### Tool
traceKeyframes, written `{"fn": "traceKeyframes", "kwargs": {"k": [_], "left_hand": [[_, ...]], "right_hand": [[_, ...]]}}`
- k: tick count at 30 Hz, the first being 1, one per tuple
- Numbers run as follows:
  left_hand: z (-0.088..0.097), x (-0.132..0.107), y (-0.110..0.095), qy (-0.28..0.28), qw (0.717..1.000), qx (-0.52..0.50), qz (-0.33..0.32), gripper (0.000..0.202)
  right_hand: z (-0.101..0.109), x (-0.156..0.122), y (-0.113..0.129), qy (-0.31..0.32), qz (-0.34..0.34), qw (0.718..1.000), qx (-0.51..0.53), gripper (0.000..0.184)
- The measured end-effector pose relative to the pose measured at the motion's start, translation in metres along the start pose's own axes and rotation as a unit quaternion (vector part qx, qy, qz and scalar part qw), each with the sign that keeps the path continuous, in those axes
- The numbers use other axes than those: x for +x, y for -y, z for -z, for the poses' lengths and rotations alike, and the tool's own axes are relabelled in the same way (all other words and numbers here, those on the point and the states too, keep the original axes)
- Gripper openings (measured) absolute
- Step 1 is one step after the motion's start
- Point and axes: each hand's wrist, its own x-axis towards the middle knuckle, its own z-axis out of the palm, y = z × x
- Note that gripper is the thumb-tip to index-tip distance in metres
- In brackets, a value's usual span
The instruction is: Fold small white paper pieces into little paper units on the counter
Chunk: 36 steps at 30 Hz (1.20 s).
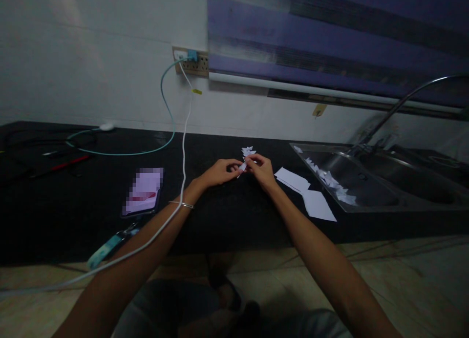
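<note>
Over the dark countertop (234, 216), my left hand (223, 172) and my right hand (261, 169) meet at a small folded piece of white paper (242, 167). Fingertips of both hands pinch it, one from each side. Just behind them lie several pointed folded paper pieces (248, 151), partly covered by my right hand. To the right of my right hand rest flat white paper sheets (318, 204), with a small stack of cut paper (292, 179) beside them.
Folded paper pieces (331, 181) line the left rim of a steel sink (351, 210) with a curved faucet (399, 103). A phone (143, 191) and a teal strap (106, 249) lie left. A white cable (183, 157) crosses over my left forearm from the wall outlet (200, 64).
</note>
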Motion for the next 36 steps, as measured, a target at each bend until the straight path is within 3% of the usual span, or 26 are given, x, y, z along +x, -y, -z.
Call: {"fn": "traceKeyframes", "kwargs": {"k": [6, 13, 17, 20, 24, 28, 32, 36], "left_hand": [[-0.001, 0.004, 0.008, -0.034, 0.995, -0.091, 0.008, 0.034], [0.002, 0.005, 0.021, -0.044, 0.993, -0.107, 0.03, 0.033], [0.002, 0.006, 0.022, -0.065, 0.992, -0.101, 0.028, 0.031], [0.0, 0.007, 0.021, -0.069, 0.995, -0.07, 0.005, 0.026], [-0.005, 0.008, 0.021, -0.058, 0.997, -0.049, -0.011, 0.024], [-0.01, 0.01, 0.017, -0.073, 0.989, -0.122, 0.049, 0.031], [-0.014, 0.014, 0.008, -0.114, 0.965, -0.186, 0.142, 0.036], [-0.014, 0.018, 0.009, -0.047, 0.966, -0.196, 0.16, 0.039]], "right_hand": [[-0.004, -0.006, 0.009, 0.078, -0.007, 0.996, 0.04, 0.036], [-0.005, -0.006, 0.006, 0.091, 0.004, 0.996, 0.012, 0.033], [-0.006, -0.008, 0.004, 0.068, 0.062, 0.989, -0.115, 0.027], [-0.011, -0.011, 0.004, 0.022, 0.121, 0.963, -0.241, 0.027], [-0.017, -0.013, 0.003, -0.001, 0.115, 0.947, -0.301, 0.023], [-0.015, -0.012, 0.003, -0.022, 0.102, 0.94, -0.325, 0.025], [-0.013, -0.014, 0.008, -0.025, 0.143, 0.931, -0.336, 0.028], [-0.014, -0.017, 0.013, -0.02, 0.177, 0.928, -0.326, 0.024]]}}
